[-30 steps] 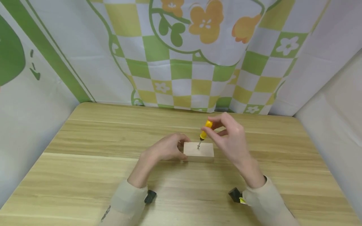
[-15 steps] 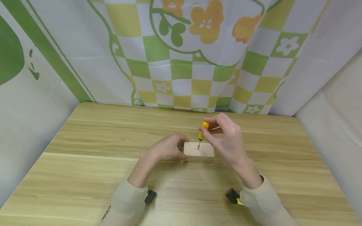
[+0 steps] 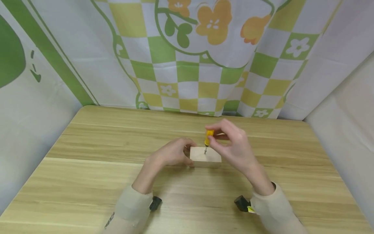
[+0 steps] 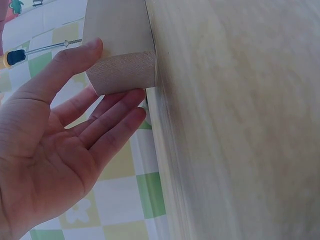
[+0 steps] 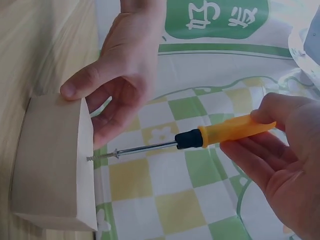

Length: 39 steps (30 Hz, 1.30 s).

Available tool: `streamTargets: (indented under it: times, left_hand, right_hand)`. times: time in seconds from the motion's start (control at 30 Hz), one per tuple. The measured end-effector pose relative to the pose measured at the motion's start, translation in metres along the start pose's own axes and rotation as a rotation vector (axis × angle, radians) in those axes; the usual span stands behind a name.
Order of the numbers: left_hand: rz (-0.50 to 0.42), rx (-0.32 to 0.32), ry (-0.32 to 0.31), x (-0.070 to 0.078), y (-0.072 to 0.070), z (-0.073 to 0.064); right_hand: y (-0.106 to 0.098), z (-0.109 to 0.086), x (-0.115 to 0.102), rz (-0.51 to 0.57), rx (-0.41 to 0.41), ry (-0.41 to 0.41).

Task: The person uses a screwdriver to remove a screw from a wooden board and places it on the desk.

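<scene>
A pale wooden block (image 3: pixel 211 156) lies flat on the table. My left hand (image 3: pixel 174 153) grips its left end, thumb on the near side and fingers on the far side. From the block's top face a screw (image 5: pixel 102 156) stands up, its tip in the wood and most of the thread showing. The tip of a yellow screwdriver (image 5: pixel 230 129) with a black collar and steel shaft meets the screw head. My right hand (image 3: pixel 233 143) pinches the handle between thumb and fingers. In the left wrist view, the screwdriver's shaft (image 4: pixel 45 48) shows behind my left thumb.
The wood-grain table (image 3: pixel 96 182) spreads out around the block. A green, yellow and white checked curtain (image 3: pixel 187 71) hangs along its back edge, with pale cloth at both sides. Small black wrist cameras (image 3: pixel 155 203) sit below each hand.
My right hand has shifted left and slightly down along with the screwdriver, whose handle now tilts less to the right. The left hand and the block have stayed in place.
</scene>
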<state>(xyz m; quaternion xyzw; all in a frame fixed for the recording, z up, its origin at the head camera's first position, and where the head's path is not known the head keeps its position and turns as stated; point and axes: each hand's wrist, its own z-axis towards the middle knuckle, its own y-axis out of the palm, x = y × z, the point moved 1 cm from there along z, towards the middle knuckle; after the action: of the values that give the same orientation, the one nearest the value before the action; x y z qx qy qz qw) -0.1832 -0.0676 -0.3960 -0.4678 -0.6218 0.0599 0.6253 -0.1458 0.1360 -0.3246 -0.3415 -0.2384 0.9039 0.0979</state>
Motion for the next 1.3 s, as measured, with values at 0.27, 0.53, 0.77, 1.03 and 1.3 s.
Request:
streamTargets:
  times: [0.27,0.53,0.77,1.03,1.3]
  left_hand:
    - [0.011,-0.004,0.003,0.000,0.000,0.000]
    - [0.023,-0.004,0.016,0.000,0.001,0.001]
    - [0.023,-0.008,0.013,0.000,0.000,0.000]
    - [0.027,-0.004,0.011,-0.001,0.000,0.000]
    - [0.040,0.005,0.030,-0.001,0.000,0.001]
  right_hand:
    - [0.004,-0.001,0.006,-0.048,0.082,-0.028]
    - [0.008,-0.001,0.004,-0.175,0.186,0.002]
    - [0.009,-0.001,0.005,-0.211,0.219,0.000]
    - [0.012,0.000,0.007,-0.091,0.242,-0.043]
    - [0.009,0.003,0.004,-0.033,0.143,-0.062]
